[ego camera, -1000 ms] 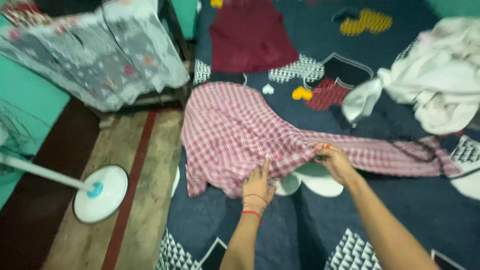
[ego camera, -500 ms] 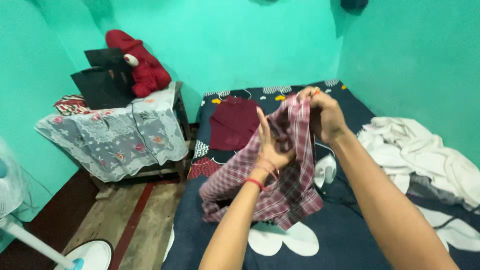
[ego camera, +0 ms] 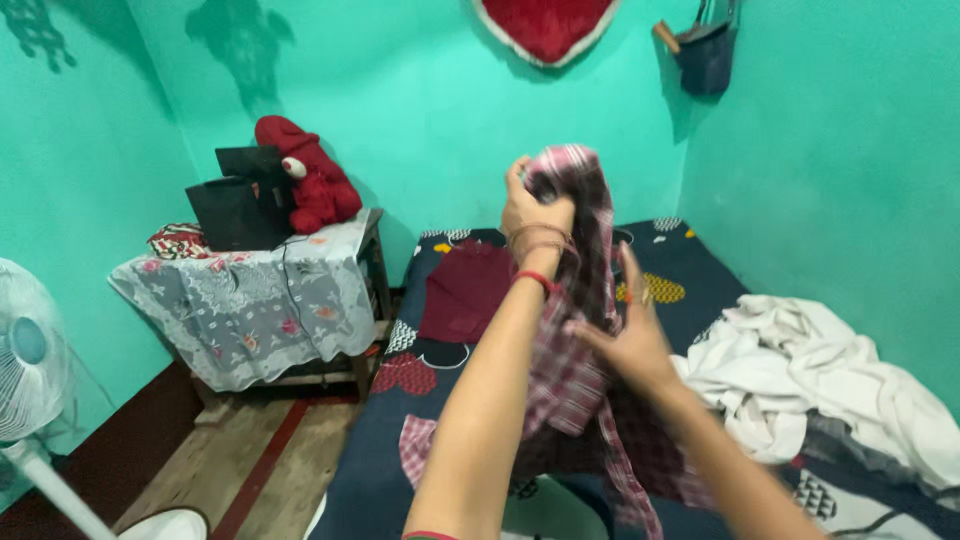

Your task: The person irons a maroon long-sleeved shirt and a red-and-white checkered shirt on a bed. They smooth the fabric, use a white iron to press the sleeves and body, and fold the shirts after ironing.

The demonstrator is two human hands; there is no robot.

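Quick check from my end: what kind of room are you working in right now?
Most likely a small home bedroom: a bed under a dark patterned cover strewn with clothes, a cloth-draped side table holding a red stuffed toy, and a standing fan.

Bare forearms, no sleeves. Left hand: wrist carries thin bangles and a red thread band. Right hand: a ring on one finger, orange-tinted nails.

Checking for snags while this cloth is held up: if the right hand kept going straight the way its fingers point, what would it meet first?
Probably the hanging checked cloth itself: the right hand points up and leftward, right against it. Depth is unclear.
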